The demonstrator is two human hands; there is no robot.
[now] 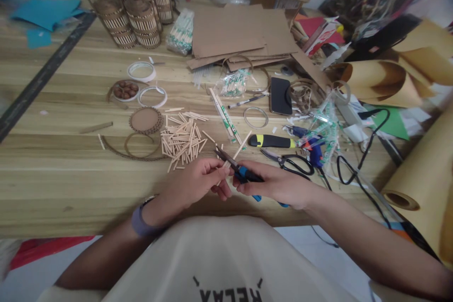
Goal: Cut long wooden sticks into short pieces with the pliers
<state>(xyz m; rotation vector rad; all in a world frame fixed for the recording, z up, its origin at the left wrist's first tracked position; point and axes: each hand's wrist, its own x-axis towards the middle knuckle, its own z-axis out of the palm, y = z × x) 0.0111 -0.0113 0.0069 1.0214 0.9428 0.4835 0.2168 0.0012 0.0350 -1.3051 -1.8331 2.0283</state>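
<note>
My left hand (203, 179) is closed, pinching a thin wooden stick (242, 145) that slants up and to the right past the tool. My right hand (272, 184) grips blue-and-black pliers (247, 174), their dark jaws parted and pointing up and left across the stick. Just beyond my left hand lies a loose pile of short cut sticks (182, 139). Paper-wrapped chopsticks (224, 115) rest farther off, in front of both hands. The fingers partly hide the lower end of the held stick.
Right of my hands lie black scissors (288, 160), a yellow-and-black cutter (271, 141), a blue glue gun (313, 148) and a phone (281, 96). A round woven cardboard base (146, 120) and tape rolls (141, 71) sit left. Cardboard sheets (233, 28) and lidded stick canisters (143, 19) stand behind.
</note>
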